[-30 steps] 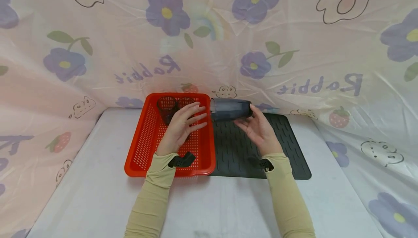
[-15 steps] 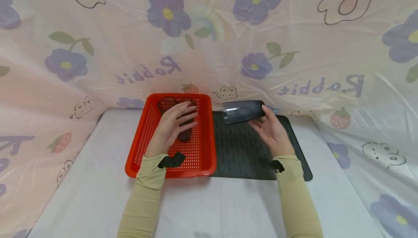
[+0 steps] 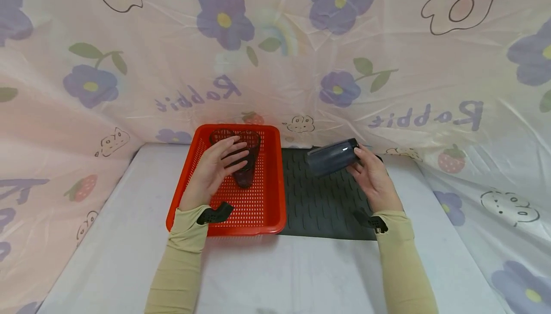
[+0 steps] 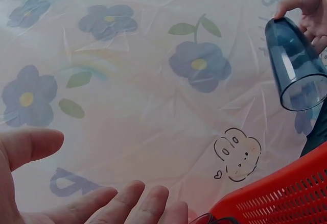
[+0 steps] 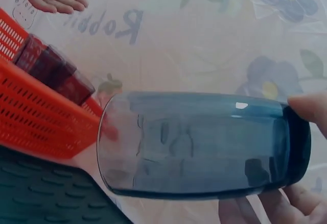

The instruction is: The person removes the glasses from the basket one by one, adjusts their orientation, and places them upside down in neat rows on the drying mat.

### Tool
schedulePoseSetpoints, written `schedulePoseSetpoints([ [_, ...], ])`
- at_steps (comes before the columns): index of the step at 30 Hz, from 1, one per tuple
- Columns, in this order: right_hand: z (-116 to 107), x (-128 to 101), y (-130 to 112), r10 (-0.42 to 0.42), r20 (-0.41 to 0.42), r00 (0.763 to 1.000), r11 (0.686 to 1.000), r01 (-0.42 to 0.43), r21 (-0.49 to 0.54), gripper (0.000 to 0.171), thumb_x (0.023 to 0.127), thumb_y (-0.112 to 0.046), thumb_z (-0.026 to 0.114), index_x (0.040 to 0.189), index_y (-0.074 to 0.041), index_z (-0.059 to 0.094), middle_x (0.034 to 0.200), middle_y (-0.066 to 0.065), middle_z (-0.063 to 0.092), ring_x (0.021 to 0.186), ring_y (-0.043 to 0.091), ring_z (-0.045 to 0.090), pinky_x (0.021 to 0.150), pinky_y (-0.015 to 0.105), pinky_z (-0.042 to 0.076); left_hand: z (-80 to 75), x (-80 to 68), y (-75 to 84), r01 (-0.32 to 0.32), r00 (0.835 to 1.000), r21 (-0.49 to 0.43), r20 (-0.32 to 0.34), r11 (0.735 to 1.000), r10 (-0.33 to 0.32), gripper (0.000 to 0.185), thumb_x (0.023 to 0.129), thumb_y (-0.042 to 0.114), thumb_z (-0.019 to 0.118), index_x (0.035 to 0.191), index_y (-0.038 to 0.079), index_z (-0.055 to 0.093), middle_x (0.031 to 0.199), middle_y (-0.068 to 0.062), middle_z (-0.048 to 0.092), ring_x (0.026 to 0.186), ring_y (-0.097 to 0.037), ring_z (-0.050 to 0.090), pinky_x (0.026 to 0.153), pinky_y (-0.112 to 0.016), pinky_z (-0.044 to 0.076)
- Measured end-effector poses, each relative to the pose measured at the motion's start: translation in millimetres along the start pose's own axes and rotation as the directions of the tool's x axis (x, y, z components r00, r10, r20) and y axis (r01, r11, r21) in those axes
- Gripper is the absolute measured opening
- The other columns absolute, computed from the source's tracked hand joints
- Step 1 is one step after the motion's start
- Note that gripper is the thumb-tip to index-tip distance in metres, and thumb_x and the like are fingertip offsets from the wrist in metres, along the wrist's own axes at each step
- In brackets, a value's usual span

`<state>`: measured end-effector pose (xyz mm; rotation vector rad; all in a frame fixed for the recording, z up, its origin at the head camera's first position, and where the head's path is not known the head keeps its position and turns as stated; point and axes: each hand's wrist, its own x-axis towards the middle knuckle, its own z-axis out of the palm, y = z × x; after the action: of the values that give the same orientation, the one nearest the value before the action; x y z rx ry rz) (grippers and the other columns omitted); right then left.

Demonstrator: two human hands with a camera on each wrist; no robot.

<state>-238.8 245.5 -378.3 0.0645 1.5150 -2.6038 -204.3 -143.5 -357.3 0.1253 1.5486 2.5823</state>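
The right hand (image 3: 373, 177) has its grip closed around the base end of a dark blue tumbler (image 3: 333, 157), held on its side above the far part of the black ridged mat (image 3: 318, 199), mouth pointing toward nine o'clock. The left hand (image 3: 215, 168) hovers with fingers loosely spread, holding nothing, over the red basket (image 3: 267, 208), just beside dark tumblers (image 3: 245, 161) lying in it at twelve o'clock.

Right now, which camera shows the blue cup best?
The right wrist view: the blue cup fills the picture, lying sideways, with the right hand's fingers at its base. The head view shows it small above the black mat. The left wrist view shows it at the edge, its mouth facing the camera.
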Motion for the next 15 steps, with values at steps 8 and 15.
schedulePoseSetpoints([
  [8, -16, -1, 2, 0.011, -0.094, 0.995, 0.997, -0.018, -0.080, 0.075, 0.093, -0.016, 0.064, 0.152, -0.008, 0.018, 0.147, 0.008, 0.028, 0.130, 0.020, 0.039, 0.108, 0.035, 0.031, -11.8, -2.1, 3.7, 0.026, 1.000, -0.007, -0.009, 1.000, -0.026, 0.039, 0.102, 0.029, 0.048, 0.134, 0.007, 0.047, 0.142, -0.020, 0.042, 0.126, -0.036, 0.046, 0.103, -0.046, 0.038],
  [15, -34, -6, 6, 0.010, -0.177, 0.984, 0.985, -0.040, -0.166, 0.082, 0.090, -0.017, 0.068, 0.153, -0.011, 0.017, 0.153, 0.012, 0.021, 0.133, 0.015, 0.038, 0.107, 0.029, 0.032, -22.2, -2.7, 4.9, 0.041, 0.999, -0.009, -0.027, 0.999, -0.041, 0.059, 0.100, 0.031, 0.052, 0.146, 0.000, 0.033, 0.143, -0.021, 0.039, 0.129, -0.038, 0.042, 0.103, -0.046, 0.038],
])
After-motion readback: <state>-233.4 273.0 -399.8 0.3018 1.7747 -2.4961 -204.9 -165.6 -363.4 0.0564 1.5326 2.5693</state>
